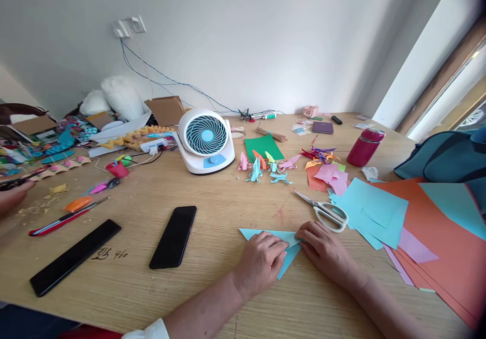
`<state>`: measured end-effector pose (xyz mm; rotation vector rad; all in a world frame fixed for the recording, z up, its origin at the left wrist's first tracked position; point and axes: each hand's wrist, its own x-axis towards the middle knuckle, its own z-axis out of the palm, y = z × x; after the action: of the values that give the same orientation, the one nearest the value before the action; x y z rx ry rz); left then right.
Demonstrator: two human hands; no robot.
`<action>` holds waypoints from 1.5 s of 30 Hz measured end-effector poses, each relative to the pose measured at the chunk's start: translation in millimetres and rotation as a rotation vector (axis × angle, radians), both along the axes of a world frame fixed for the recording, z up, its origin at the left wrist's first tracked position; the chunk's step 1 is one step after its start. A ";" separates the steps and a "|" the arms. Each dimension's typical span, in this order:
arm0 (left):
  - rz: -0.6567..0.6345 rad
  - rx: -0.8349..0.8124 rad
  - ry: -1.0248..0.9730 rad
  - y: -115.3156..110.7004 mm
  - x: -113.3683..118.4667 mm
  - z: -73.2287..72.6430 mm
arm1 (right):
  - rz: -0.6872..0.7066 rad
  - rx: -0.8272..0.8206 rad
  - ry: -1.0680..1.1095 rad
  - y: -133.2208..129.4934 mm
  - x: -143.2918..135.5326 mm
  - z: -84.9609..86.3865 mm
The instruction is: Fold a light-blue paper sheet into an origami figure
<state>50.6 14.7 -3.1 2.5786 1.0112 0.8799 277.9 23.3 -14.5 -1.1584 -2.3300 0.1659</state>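
Note:
A light blue paper [253, 234], folded into a triangle, lies flat on the wooden table [212, 202] near the front edge. My left hand [261, 260] presses down on its middle with curled fingers. My right hand [322, 248] rests on the paper's right end, fingertips on the fold. Both hands touch the paper and pin it against the table. White-handled scissors [325, 210] lie just beyond my right hand.
A black phone [173, 236] and a black ruler [76, 255] lie to the left. A small white fan [206, 139] stands at centre back, with folded paper figures [266, 168] beside it. Stacked coloured sheets [429, 222] cover the right. Another person's hand [13, 197] is at far left.

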 end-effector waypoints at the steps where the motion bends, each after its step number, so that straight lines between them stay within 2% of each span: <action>1: 0.007 -0.002 0.000 -0.1 -0.3 0.3 | -0.002 -0.002 -0.003 0.2 0.2 -0.4; 15: 0.016 -0.029 0.023 3.5 -10.4 7.2 | 0.023 -0.007 -0.027 -1.2 2.9 3.7; 23: 0.067 -0.130 -0.029 5.1 -10.1 7.1 | 0.062 -0.056 -0.044 -0.1 7.5 9.8; 33: 0.078 -0.223 -0.125 8.0 -12.3 6.9 | 0.074 -0.164 0.024 1.7 10.4 10.6; 45: 0.066 -0.267 -0.132 8.7 -12.6 9.5 | 0.079 -0.177 0.098 3.3 10.4 13.3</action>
<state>38.0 23.4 6.3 2.2492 1.0983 0.8539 288.3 26.6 -1.2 -1.1140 -2.3118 0.4560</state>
